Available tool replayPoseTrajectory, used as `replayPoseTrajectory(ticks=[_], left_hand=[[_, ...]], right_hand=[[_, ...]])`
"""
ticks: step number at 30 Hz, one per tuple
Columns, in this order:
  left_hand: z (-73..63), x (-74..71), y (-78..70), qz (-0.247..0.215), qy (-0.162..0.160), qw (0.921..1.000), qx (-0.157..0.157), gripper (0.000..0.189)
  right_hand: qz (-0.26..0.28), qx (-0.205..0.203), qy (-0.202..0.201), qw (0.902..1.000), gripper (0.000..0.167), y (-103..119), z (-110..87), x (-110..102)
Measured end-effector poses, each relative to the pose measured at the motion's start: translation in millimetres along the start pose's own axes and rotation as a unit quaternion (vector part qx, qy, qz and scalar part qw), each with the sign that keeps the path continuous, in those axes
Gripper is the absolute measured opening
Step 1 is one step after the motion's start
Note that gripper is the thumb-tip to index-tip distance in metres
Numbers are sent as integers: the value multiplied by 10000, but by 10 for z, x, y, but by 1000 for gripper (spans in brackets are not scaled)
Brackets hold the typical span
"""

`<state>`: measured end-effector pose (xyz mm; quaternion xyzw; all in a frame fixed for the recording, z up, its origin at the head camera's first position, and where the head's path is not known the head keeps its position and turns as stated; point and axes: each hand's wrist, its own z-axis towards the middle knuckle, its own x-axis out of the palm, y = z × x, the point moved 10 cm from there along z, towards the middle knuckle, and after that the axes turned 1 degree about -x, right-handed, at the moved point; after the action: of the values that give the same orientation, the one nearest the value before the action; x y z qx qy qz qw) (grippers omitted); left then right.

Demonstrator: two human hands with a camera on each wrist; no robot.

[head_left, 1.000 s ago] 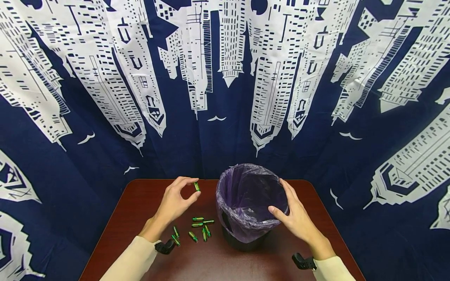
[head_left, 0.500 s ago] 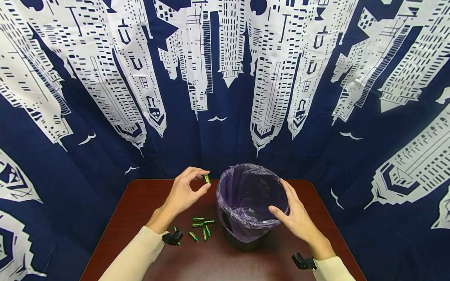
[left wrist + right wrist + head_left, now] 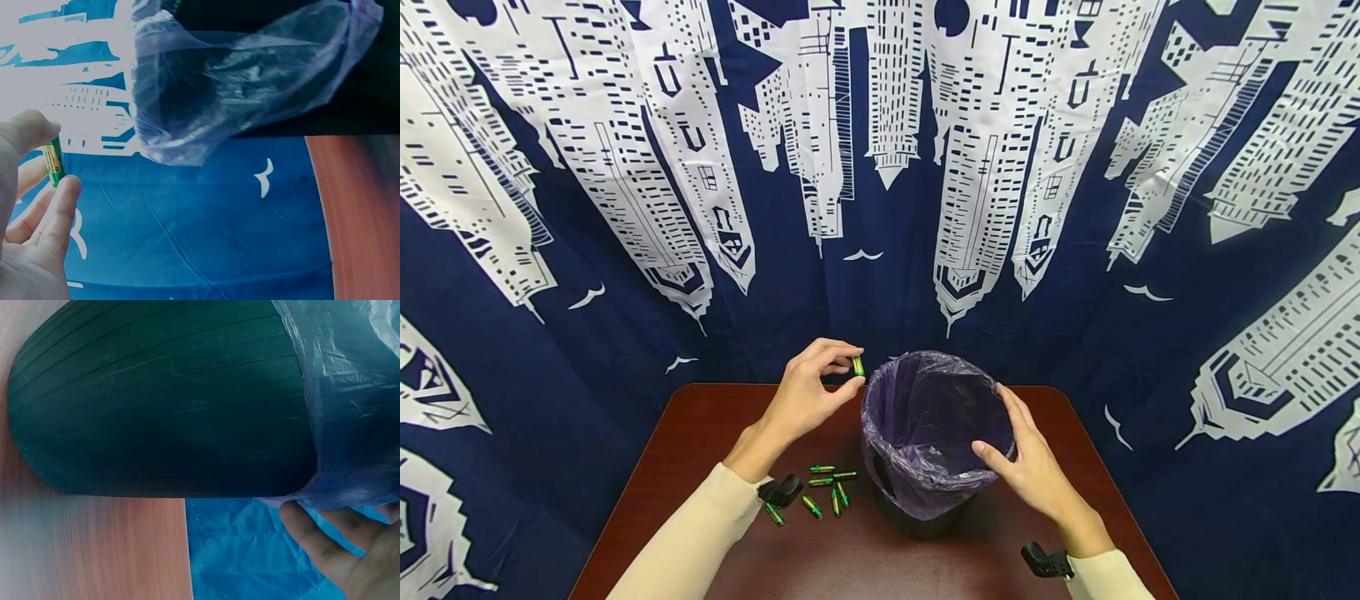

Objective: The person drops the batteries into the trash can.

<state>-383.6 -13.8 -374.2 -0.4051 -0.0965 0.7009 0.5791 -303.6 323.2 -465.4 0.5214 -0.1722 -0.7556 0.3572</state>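
My left hand (image 3: 808,392) pinches a small green and gold battery (image 3: 858,366) between thumb and fingertips, held in the air just left of the bin's rim. In the left wrist view the battery (image 3: 54,161) stands nearly upright between the fingers. A dark bin (image 3: 917,521) lined with a translucent purple bag (image 3: 887,450) stands on the table, its mouth facing up. My right hand (image 3: 1037,467) rests at the right side of the rim, fingers extended along the bag and the thumb over the opening. In the right wrist view its fingers (image 3: 319,544) touch the bag's outside.
Several more batteries (image 3: 822,481) lie loosely on the reddish-brown table (image 3: 700,433), left of the bin; my left wrist covers part of that group. A dark blue cloth (image 3: 850,308) with a white skyline print hangs behind the table.
My left hand has moved right and up with the battery, from over the table's left side to beside the bin's rim. The right hand and the bin have stayed put.
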Motion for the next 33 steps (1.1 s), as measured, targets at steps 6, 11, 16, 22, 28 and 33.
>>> replayPoseTrajectory(ticks=[6, 11, 16, 22, 28, 33], left_hand=[[114, 19, -127, -80, 76, 9999, 47, 42], [204, 56, -206, -104, 176, 9997, 138, 43], [294, 134, -276, 27, 421, 9990, 143, 43], [410, 243, -379, 73, 688, 9974, 223, 42], [528, 341, -518, 33, 840, 9955, 433, 41], [603, 434, -590, 39, 932, 9944, 492, 41]], right_hand=[[-13, 19, 8, 10000, 104, -1, 2, 3], [6, 35, 25, 10000, 104, 4, 1, 7], [10, 39, 17, 10000, 104, -2, -4, 8], [25, 50, 16, 10000, 104, -20, -7, 8], [67, 43, 30, 10000, 104, -11, -7, 11], [65, 29, 17, 10000, 104, -9, -4, 10]])
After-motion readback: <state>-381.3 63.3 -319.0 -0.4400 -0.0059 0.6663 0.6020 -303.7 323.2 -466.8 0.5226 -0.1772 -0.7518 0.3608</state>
